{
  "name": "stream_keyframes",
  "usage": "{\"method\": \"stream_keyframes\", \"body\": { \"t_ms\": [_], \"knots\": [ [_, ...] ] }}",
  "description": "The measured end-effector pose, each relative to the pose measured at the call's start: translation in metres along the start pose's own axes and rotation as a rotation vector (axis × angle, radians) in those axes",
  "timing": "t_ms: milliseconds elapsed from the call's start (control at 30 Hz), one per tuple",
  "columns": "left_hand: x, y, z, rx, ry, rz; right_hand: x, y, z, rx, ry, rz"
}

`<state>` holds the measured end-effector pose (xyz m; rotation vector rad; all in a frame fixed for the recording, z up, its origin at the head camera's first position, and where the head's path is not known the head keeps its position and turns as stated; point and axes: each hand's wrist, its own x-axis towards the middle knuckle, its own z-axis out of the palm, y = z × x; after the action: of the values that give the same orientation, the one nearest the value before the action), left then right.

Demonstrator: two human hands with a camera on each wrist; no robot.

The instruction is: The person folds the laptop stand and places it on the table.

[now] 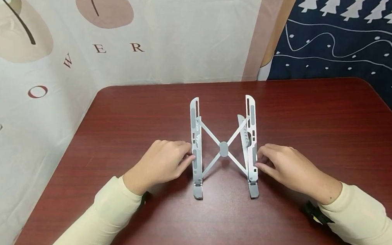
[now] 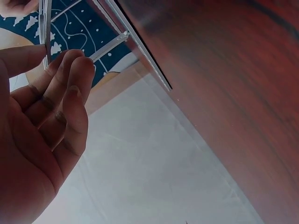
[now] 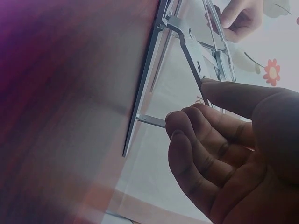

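Pinching the stand (image 1: 223,149) from both sides

The left hand (image 1: 162,161) is gripping its left rail (image 1: 197,165), the right hand (image 1: 291,168) its right rail (image 1: 252,147); between them, the stand is resting unfolded on the table (image 1: 235,231).

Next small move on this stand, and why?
Probably a light, even downward press on the silver metal folding stand, to check it sits steady on the glossy red-brown table. Its X-shaped brace is spread open, and the left hand and right hand hold opposite sides.
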<state>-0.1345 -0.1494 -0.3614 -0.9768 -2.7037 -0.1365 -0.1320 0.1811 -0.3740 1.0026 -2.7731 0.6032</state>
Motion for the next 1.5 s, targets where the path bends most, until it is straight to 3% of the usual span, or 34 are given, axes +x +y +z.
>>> {"method": "stream_keyframes", "body": {
  "t_ms": [1133, 1500],
  "knots": [
    [0.0018, 0.0057, 0.0015, 0.017, 0.003, 0.003, 0.0015, -0.0022, 0.0015, 0.000, 0.017, -0.005],
    [0.0035, 0.0098, 0.0000, 0.018, -0.024, -0.021, 0.0011, -0.0020, 0.0018, -0.001, 0.019, -0.010]
  ]
}}
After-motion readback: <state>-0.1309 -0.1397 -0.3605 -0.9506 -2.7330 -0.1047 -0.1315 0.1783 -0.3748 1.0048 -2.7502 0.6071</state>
